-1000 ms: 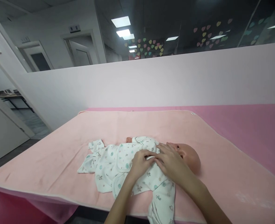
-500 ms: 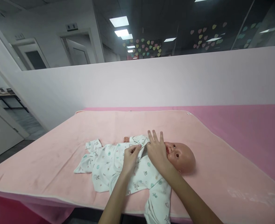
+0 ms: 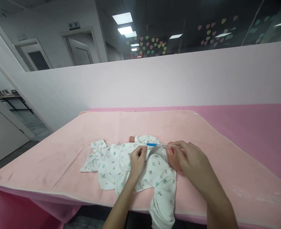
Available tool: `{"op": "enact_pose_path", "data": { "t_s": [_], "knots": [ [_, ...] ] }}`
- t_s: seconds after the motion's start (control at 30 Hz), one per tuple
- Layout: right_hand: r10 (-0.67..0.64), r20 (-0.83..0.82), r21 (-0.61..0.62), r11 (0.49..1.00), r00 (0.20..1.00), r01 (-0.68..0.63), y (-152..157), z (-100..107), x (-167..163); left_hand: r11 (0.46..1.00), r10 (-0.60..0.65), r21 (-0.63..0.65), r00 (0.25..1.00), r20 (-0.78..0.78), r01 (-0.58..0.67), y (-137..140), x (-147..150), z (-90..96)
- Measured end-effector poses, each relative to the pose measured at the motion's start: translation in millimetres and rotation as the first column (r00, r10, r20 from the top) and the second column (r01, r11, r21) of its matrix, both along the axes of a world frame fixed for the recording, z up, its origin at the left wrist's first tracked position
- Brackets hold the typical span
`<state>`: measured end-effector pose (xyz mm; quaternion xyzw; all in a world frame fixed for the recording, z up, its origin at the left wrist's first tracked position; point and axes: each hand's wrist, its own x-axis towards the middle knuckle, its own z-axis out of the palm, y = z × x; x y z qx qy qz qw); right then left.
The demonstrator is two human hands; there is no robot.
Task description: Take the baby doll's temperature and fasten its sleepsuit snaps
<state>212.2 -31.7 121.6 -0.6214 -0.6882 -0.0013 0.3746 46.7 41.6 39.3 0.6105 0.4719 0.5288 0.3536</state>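
Observation:
A baby doll [image 3: 174, 159] lies on its back in a white printed baby suit [image 3: 109, 162], head to the right. My left hand [image 3: 138, 159] is closed in a pinch on the suit's front edge at the chest, holding the cloth up. Over the doll's chin and neck, my right hand [image 3: 190, 159] pinches the clear end of a slim glass thermometer [image 3: 152, 144]. Its blue end points left, close to my left fingertips. Most of the doll's head is hidden behind my right hand.
A pink blanket [image 3: 66, 143] covers the table under the doll, with its front edge hanging over. Behind stands a white half wall [image 3: 154, 82] with dark glass above it. A white door [image 3: 6, 127] is at the far left.
My right hand has moved right from the collar and now shows the thermometer, which was not visible before. My left hand keeps its pinch on the suit. The view has shifted slightly.

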Motion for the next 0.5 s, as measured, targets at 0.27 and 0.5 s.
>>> {"op": "enact_pose_path", "data": {
  "t_s": [0.27,0.5],
  "knots": [
    [0.137,-0.380,-0.066,0.982,0.915,-0.175,1,0,-8,0.987,-0.117,0.047,0.892,-0.437,0.153,-13,8,3.8],
    [0.167,-0.495,-0.126,0.957,0.853,-0.260,-31,-64,10,0.969,-0.061,0.163,0.822,-0.566,0.184,-13,8,-3.7]
  ]
}}
